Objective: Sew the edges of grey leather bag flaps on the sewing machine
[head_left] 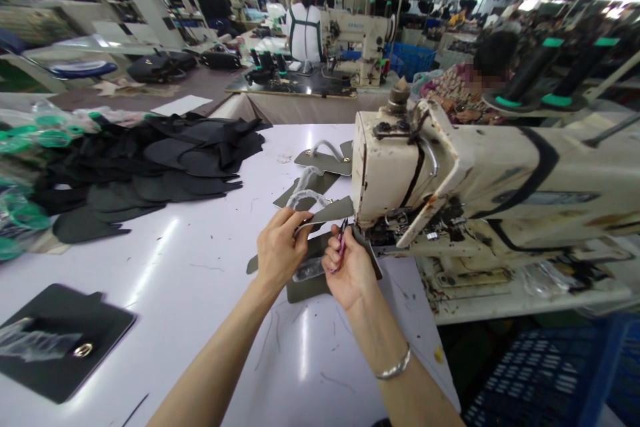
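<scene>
My left hand (pixel 281 243) pinches the edge of a grey-green bag panel (pixel 333 211) that carries a plastic-wrapped handle (pixel 310 195). In my right hand (pixel 353 270) is a small pair of thread snips (pixel 342 243) with a pinkish grip, its dark tip up near the held panel's lower edge. Below both hands another panel (pixel 313 287) lies on the white table, partly covered by them. Two more panels with wrapped handles rest just beyond, one of them a grey-green panel (pixel 323 161) beside the sewing machine head.
A worn cream sewing machine (pixel 480 173) stands close on the right. Black cut pieces (pixel 165 160) are heaped at the left, and a dark panel (pixel 60 340) lies at the front left. A blue crate (pixel 550 367) is at lower right. Other people sit farther back.
</scene>
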A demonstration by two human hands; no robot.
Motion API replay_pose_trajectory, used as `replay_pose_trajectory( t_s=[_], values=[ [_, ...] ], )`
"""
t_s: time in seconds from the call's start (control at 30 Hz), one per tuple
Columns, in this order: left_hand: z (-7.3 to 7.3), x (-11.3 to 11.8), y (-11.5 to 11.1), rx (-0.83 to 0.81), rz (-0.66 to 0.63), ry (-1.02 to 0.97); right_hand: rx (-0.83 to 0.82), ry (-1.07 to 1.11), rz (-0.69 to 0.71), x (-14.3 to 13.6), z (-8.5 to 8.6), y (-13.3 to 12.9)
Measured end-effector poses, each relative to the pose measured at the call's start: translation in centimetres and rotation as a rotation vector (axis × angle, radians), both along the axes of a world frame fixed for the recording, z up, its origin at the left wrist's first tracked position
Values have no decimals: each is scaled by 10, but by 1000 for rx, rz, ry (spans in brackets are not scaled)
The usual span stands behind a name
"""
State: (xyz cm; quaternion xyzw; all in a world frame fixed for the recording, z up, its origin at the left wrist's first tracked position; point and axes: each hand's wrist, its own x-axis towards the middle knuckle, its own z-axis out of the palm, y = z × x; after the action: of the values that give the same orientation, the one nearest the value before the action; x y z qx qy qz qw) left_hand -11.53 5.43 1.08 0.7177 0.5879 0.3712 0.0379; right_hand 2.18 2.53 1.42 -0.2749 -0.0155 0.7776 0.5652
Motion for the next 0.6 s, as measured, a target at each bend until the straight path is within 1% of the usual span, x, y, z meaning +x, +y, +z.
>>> replay_pose_trajectory(
  t_s=[0.1,0.2,0.27,0.3,0.37,0.4,0.43,0.47,0.5,0.53,0.57,0.6],
  values=[
    [1,-7,0,13,-2,28,-68,97,-63,0,0,-1],
    [4,-13,11,-15,3,162,-54,101,-46,4,3,-10],
    [9,-13,27,-35,38,286,-32,82,18,8,6,-19],
    [14,-11,37,-24,76,322,-17,63,63,10,7,-24],
    [28,-3,58,56,169,305,21,-7,137,14,10,-35],
    [37,3,68,109,201,259,46,-64,154,16,10,-41],
    [45,9,75,150,198,208,75,-137,162,18,10,-47],
    [52,16,79,174,163,163,102,-230,158,21,10,-54],
    [57,22,79,180,101,122,131,-348,137,25,9,-60],
    [59,27,74,169,24,80,160,-494,104,30,7,-66],
    [59,32,64,148,-54,36,190,-666,55,36,5,-72],
    [54,36,50,115,-127,-19,221,-856,-13,42,3,-76]
  ],
)
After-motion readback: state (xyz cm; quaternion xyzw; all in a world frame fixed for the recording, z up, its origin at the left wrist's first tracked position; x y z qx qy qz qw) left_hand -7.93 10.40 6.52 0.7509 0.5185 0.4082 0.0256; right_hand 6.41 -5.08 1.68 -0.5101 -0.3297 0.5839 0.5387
